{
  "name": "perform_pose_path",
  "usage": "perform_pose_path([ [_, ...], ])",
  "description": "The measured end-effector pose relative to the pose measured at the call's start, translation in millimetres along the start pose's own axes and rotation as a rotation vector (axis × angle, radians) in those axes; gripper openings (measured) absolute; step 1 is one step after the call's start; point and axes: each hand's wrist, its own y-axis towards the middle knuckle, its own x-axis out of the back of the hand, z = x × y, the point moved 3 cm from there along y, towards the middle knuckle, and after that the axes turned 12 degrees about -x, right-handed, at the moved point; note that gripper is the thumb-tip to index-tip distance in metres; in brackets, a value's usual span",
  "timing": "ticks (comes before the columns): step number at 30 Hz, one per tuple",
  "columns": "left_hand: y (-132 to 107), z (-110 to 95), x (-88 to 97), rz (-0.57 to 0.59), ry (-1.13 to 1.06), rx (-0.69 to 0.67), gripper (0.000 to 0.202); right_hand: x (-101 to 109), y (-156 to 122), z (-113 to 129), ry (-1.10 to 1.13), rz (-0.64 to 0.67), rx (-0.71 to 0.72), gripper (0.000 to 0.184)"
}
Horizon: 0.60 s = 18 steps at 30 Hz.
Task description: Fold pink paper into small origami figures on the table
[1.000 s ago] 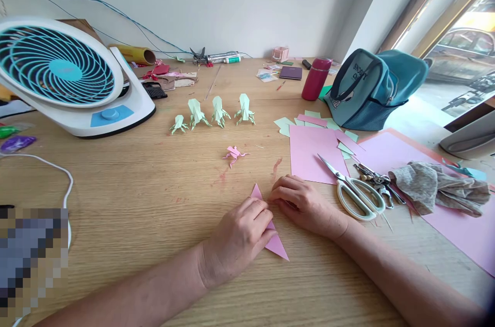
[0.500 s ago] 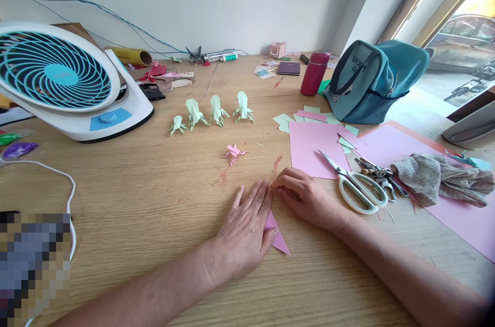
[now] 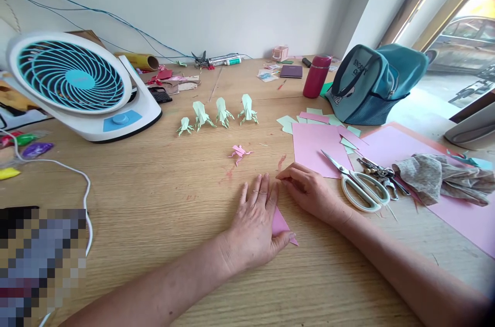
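A folded piece of pink paper [image 3: 280, 223] lies on the wooden table, with a slanted edge and a pointed corner showing. My left hand [image 3: 257, 224] rests flat across it, fingers stretched out, its thumb over the paper near the lower right corner; most of the paper is hidden underneath. Just right of those fingertips, my right hand [image 3: 309, 190] is closed, its fingers curled and tips together by the table. Whatever it may pinch cannot be made out. Beyond both hands sits a small pink origami figure [image 3: 238, 153].
Several pale green origami figures [image 3: 223, 113] stand in a row farther back. To the right lie a pink sheet [image 3: 315, 144], scissors [image 3: 359, 187], keys [image 3: 382, 175] and a grey cloth [image 3: 425, 180]. A fan [image 3: 81, 84], red bottle [image 3: 317, 77] and teal backpack [image 3: 371, 84] stand around.
My left thumb has spread outward toward the paper's lower right corner. A small gap has opened between my right fingertips and my left hand. The view has shifted slightly.
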Motion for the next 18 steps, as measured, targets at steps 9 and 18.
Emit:
perform_pose_path([
  [9,5.0,0.7,-5.6,-0.034,0.043,0.097,0.113,-0.9,-1.1,-2.3,0.008,-0.013,-0.008,0.021],
  [18,2.0,9.5,15.9,-0.036,0.126,0.048,0.049,3.2,-2.7,-3.3,0.024,-0.024,-0.015,0.022],
])
